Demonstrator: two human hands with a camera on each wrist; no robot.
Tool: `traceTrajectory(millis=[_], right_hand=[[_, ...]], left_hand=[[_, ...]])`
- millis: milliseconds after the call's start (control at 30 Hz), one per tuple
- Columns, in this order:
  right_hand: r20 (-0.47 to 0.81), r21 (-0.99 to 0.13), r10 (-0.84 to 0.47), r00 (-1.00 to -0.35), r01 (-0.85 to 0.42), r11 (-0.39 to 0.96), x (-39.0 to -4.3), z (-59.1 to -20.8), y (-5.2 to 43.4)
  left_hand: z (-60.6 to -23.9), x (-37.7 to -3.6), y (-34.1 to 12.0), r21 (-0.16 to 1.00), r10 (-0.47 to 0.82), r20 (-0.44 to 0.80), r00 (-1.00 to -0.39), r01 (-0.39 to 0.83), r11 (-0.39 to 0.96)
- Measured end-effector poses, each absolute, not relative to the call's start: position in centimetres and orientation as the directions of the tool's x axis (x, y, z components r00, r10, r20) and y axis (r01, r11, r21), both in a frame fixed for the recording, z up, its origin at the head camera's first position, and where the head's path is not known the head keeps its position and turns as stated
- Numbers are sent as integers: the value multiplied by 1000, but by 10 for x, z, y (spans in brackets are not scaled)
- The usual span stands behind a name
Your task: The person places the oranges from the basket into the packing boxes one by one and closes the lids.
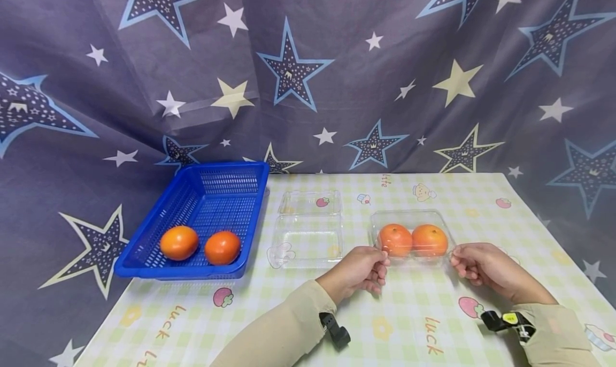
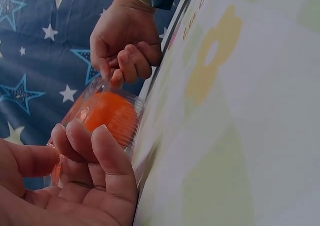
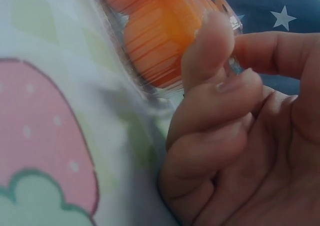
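Observation:
A clear plastic clamshell box sits on the right part of the table, its lid down over two round orange fruits. At its near left corner, my left hand pinches the rim between thumb and forefinger. My right hand pinches the near right corner the same way, other fingers curled loosely. Through the ribbed plastic wall, a fruit shows between both hands in the left wrist view. The right wrist view has the fruits behind my right fingertips.
Left of the hands lies a second clear clamshell box, open with its lid folded back. A blue plastic basket at the table's left holds two more orange fruits. A starry curtain hangs behind the checked tablecloth.

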State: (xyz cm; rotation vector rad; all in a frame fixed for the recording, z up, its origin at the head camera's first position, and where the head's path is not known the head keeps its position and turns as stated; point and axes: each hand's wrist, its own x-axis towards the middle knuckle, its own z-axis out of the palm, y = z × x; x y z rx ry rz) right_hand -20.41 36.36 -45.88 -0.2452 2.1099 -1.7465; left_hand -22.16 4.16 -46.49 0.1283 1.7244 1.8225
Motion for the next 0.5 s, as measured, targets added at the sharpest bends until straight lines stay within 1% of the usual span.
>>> traceTrajectory(millis=[100,333,500], right_hand=[[-169,-973,-361,-917,95,212,-204,-459,364],[-182,-963,-280,-943,113,246,-204,-457,365],[-191,-958,-209,-959,136,254,-204,-456,369]], left_hand=[[-466,-222,42,929,489,-337,-805,-368,34],[-466,-224,43,925,481,-343,-806,-378,26],[-464,-222,44,918,494,-358,-792,-395,33]])
